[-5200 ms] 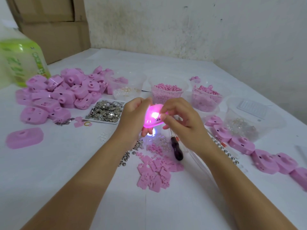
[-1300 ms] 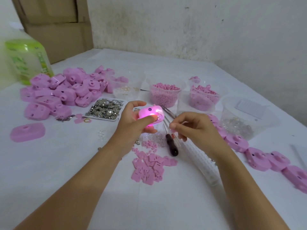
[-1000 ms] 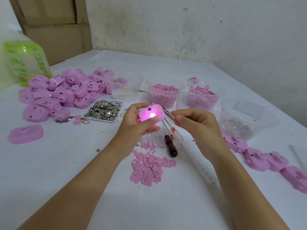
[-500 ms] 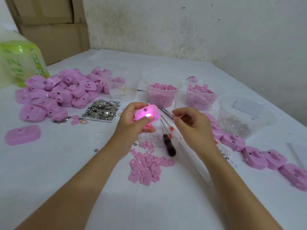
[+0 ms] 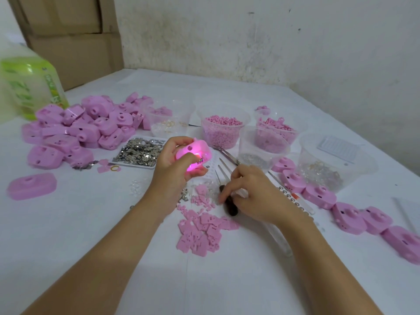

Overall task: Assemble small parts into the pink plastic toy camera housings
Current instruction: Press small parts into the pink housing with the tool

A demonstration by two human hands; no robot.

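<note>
I grip the lit pink plastic camera housing (image 5: 195, 155) in my left hand (image 5: 171, 165) while my right hand (image 5: 252, 192) pinches the dark-handled screwdriver (image 5: 230, 206); fastening likely comes next and needs careful tip alignment.

Five clear tubs (image 5: 304, 153), perhaps six housings (image 5: 320, 196) at right

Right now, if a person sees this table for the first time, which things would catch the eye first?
First the pink housing glowing bright magenta, held up in the left hand over the middle of the table. Next the big heap of pink housings at the far left and a row of housings along the right side. The right hand is down by the dark screwdriver handle.
</note>
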